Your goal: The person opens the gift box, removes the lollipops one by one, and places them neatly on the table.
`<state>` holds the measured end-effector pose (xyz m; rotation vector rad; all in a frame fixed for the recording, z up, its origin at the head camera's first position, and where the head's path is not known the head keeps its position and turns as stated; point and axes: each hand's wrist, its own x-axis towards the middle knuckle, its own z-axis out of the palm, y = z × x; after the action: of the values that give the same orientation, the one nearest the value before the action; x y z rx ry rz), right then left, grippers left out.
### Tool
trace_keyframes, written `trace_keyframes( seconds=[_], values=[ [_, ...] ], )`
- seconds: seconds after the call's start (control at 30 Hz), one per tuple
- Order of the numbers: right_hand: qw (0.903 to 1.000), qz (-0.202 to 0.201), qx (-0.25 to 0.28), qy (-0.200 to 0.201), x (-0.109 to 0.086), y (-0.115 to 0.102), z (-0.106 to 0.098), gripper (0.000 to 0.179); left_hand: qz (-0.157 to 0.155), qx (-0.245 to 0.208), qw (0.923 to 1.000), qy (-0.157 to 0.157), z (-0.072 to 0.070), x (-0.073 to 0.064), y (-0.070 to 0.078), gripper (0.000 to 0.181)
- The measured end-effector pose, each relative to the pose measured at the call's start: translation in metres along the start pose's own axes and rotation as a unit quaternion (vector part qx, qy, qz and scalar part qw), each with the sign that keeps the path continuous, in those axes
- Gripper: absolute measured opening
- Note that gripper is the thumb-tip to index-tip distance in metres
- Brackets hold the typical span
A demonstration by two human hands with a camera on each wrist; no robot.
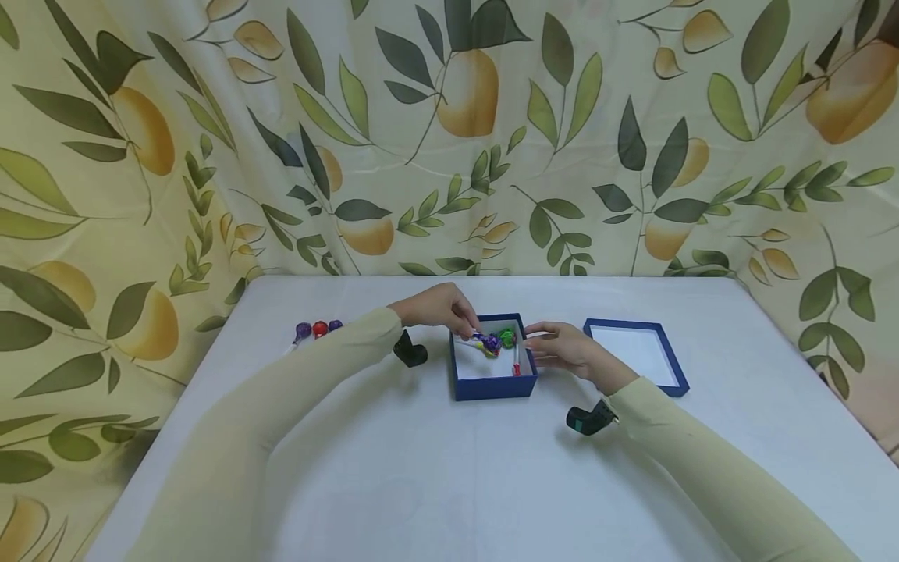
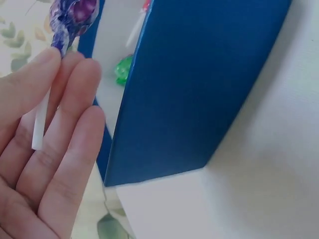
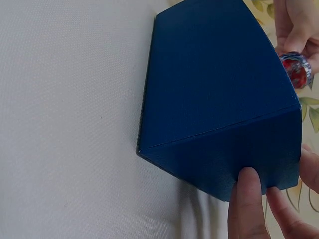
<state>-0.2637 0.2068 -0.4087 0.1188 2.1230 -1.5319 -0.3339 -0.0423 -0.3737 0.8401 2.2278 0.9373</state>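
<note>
L hand [image 1: 441, 307] pinches the stick of a wrapped purple lollipop [image 1: 489, 344] betw. thumb & fingers, just below wrapper; pinch so near the heavy end prob. gives better control of it. Lollipop is at L fingertips, over the blue box [image 1: 492, 389]. R hand [image 1: 572, 351] has fingers extended, tips touching box's outer wall on its own side, prob. to steady it while L works above. Inside box, to the right of L fingertips: green-wrapped sweet [image 1: 507, 338]; red lollipop [image 1: 516, 369] near wall, just across from R fingers. Yellow bit by held one: can't tell if wrapper or another sweet. Three lollipops [image 1: 320, 329] lie left of L hand, partly behind L sleeve. Lid [image 1: 627, 347] sits right of R hand, inner side up, well apart from box, prob. so box mouth stays uncovered. Edges: box rim close under L fingers, so up is the freer way out; lid rim near R wrist, tight for sideways moves. More room on white table [image 1: 449, 468], near side, betw. forearms.
</note>
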Motion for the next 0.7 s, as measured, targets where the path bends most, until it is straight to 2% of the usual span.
trace_keyframes(
  seconds=[0.2,0.43,0.7],
  values=[
    [1.0,0.003,-0.005,-0.001,0.001,0.0,0.0,0.056,-0.015,-0.013,0.9985,0.051,-0.011,-0.021,-0.006,0.014],
    [1.0,0.003,-0.008,-0.002,0.0,-0.003,0.001,0.055,-0.03,-0.023,0.9948,0.095,-0.024,-0.053,-0.013,0.015],
    [0.9999,0.004,-0.01,-0.001,0.001,-0.003,0.002,0.055,-0.059,-0.045,0.9863,0.147,-0.035,-0.091,-0.03,0.016]
  ],
)
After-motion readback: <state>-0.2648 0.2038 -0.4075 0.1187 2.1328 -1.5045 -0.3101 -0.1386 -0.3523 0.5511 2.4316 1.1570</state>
